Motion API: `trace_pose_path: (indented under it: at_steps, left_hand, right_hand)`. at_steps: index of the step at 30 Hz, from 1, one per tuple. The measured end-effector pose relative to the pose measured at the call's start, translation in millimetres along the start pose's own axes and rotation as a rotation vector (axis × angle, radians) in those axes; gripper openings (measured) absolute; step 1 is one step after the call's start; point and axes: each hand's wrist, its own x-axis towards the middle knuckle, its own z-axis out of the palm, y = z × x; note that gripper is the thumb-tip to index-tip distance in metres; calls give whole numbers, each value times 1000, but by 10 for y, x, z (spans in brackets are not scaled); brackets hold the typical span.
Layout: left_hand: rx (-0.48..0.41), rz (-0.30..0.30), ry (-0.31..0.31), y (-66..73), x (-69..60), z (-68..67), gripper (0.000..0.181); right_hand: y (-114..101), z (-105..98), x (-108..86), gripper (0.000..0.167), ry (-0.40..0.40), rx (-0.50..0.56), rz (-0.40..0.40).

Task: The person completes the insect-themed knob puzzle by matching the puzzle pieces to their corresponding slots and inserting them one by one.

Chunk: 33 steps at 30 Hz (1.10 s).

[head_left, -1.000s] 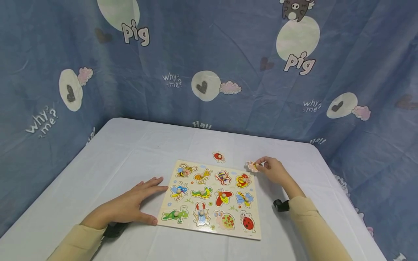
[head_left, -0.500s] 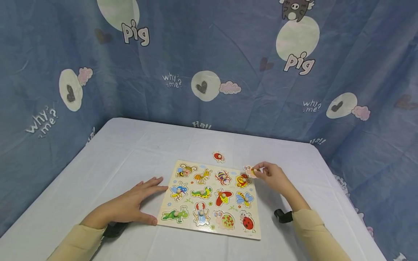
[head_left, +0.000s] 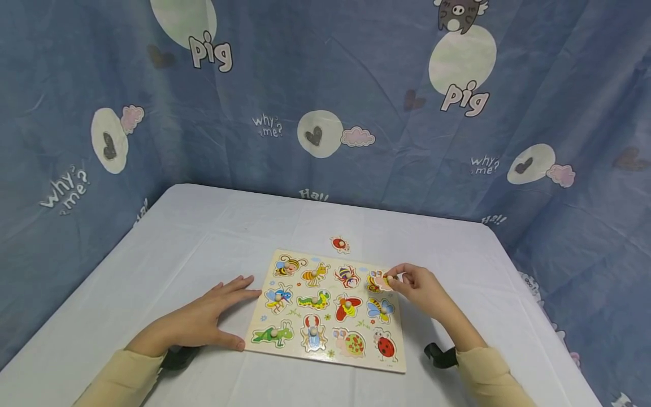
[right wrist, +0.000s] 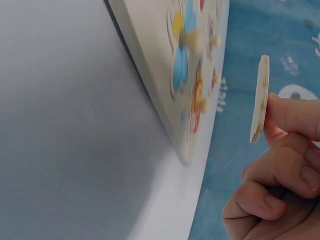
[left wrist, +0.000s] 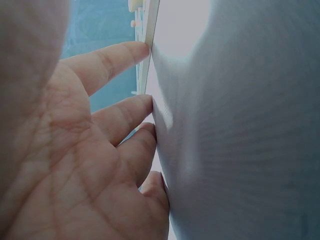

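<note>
The wooden insect puzzle board (head_left: 328,356) lies on the white table, filled mostly with knobbed animal pieces. My right hand (head_left: 422,289) pinches a pink snail puzzle piece (head_left: 379,279) above the board's far right corner. In the right wrist view the snail piece (right wrist: 260,100) is seen edge-on, raised off the board. At the board's left edge, my left hand (head_left: 203,316) rests with fingers spread, thumb and a fingertip touching the rim. A red ladybug piece (head_left: 340,244) lies on the table beyond the board. The snail picture (head_left: 350,343) and ladybug picture (head_left: 385,345) in the near row show no knobs.
A white cloth covers the table (head_left: 213,226). Behind it hangs a blue printed curtain (head_left: 386,169). Dark wrist-camera mounts show by both sleeves, the right mount (head_left: 440,356) close to the board's right side.
My right hand has carried the snail piece from beyond the board's far right corner toward me, over the board's butterfly piece. The left hand has stayed put.
</note>
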Motion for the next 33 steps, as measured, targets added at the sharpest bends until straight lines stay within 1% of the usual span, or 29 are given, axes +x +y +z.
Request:
trace_pose_path:
  at_steps: [9, 18, 25, 33]
  left_hand:
    - [7, 4, 2, -3, 6, -1, 100]
    - [9, -1, -1, -1, 2, 0, 101]
    - [1, 2, 2, -6, -5, 4, 100]
    - [-9, 6, 3, 1, -7, 3, 100]
  right_hand:
    - [-122, 185, -210, 14, -42, 32, -10]
    - [-243, 323, -396, 10, -108, 53, -63]
    - [-322, 462, -487, 8, -151, 42, -102]
    - [-370, 568, -551, 9, -200, 40, -149]
